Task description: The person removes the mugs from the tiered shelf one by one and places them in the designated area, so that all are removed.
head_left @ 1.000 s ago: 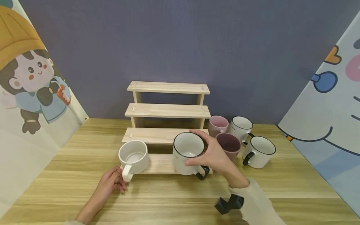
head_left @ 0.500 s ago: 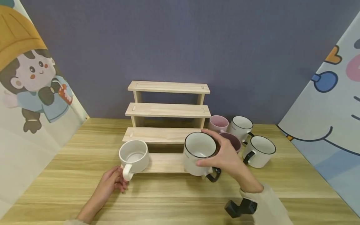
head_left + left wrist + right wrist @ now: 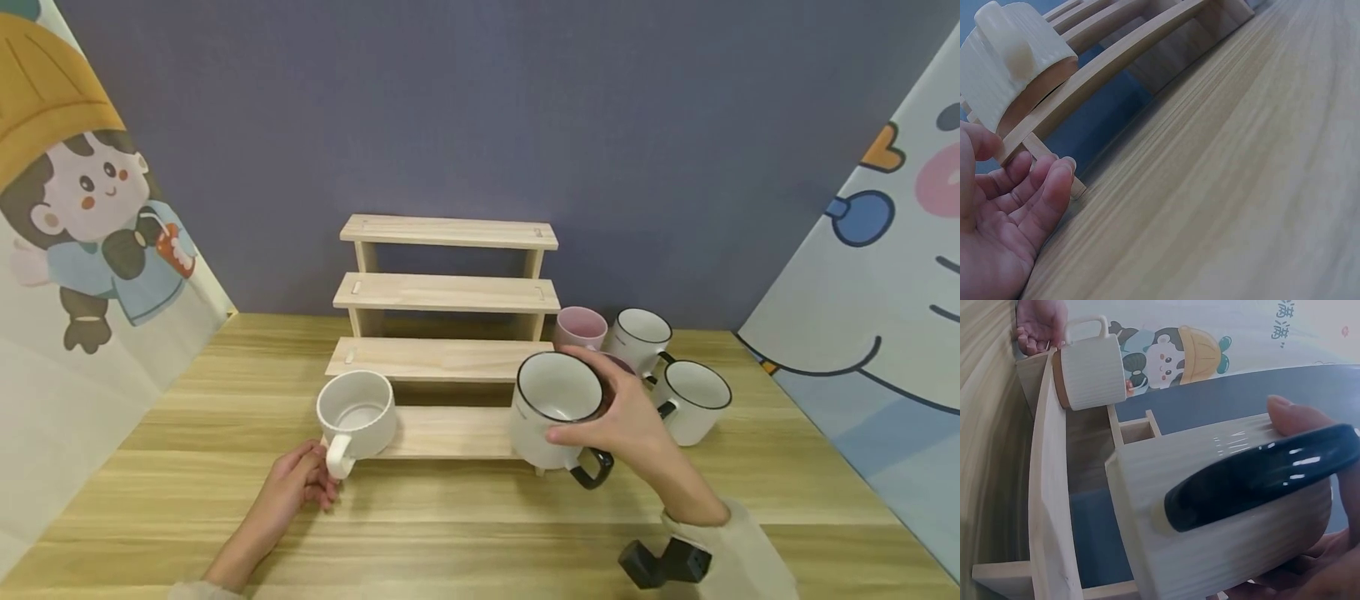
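My right hand [image 3: 626, 421] grips a white mug [image 3: 536, 437] with a black rim and black handle [image 3: 1260, 478], thumb on the near side and fingers round the far side. This mug is upright over the right end of the lowest step of a wooden tiered rack [image 3: 457, 433]. At that step's left end, my left hand [image 3: 300, 479] pinches the board, thumb above and fingertips below, as the left wrist view [image 3: 1013, 215] shows. Beside it, a white ribbed mug [image 3: 363, 433] stands on the step, its white handle pointing toward me.
Right of the rack stand a pink mug [image 3: 580, 325], two white mugs with black rims [image 3: 637, 337] [image 3: 693, 412], and a darker mug [image 3: 621, 363] mostly hidden behind my right hand. The rack's upper steps [image 3: 446, 292] rise toward a grey-blue wall [image 3: 465, 108].
My right hand has carried the black-rimmed mug rightward along the lowest step to its right end, covering more of the dark mug. My left hand has stayed at the step's left end.
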{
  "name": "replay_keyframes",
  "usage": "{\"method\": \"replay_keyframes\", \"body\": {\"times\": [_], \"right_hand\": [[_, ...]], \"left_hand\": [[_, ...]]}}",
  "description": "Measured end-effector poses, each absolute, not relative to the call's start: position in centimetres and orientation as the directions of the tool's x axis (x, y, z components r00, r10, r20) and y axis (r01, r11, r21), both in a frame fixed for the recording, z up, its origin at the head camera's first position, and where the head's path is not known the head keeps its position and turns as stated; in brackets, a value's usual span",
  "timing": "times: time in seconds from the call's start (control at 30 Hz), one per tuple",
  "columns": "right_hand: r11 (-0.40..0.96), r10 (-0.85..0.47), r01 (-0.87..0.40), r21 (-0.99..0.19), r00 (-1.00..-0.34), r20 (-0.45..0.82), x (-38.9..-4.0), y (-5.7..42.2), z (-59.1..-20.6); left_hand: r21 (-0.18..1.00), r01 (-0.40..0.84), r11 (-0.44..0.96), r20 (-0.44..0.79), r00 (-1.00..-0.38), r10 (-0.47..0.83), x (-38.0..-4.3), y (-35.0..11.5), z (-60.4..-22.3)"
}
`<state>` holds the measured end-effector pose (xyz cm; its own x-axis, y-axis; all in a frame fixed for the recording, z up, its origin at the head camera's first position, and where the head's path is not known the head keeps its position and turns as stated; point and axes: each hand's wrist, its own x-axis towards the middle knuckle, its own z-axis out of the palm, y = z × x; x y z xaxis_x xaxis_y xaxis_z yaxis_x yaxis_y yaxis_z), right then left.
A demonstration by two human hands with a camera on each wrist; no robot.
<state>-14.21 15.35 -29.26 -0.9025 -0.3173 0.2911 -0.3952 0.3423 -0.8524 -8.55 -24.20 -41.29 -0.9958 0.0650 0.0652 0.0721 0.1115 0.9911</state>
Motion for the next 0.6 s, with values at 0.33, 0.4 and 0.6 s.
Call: {"method": "replay_keyframes", "body": {"times": [0.33,0.4,0.6], "right_hand": [[0.373,-0.283,-0.356,-0.857,-0.923,0.26,-14.0,16.5,-29.5],[0.379,-0.278,-0.346,-0.858,-0.927,0.251,-13.9,16.7,-29.5],[0.357,-0.27,-0.343,-0.869,-0.928,0.255,-13.5,17.5,-29.4]], "left_hand": [[0.991,0.052,0.124,0.045,-0.997,0.06,-8.6,-24.2,-41.2],[0.991,0.049,0.126,0.042,-0.998,0.056,-8.6,-24.2,-41.2],[0.991,0.055,0.122,0.048,-0.997,0.056,-8.6,-24.2,-41.3]]}}
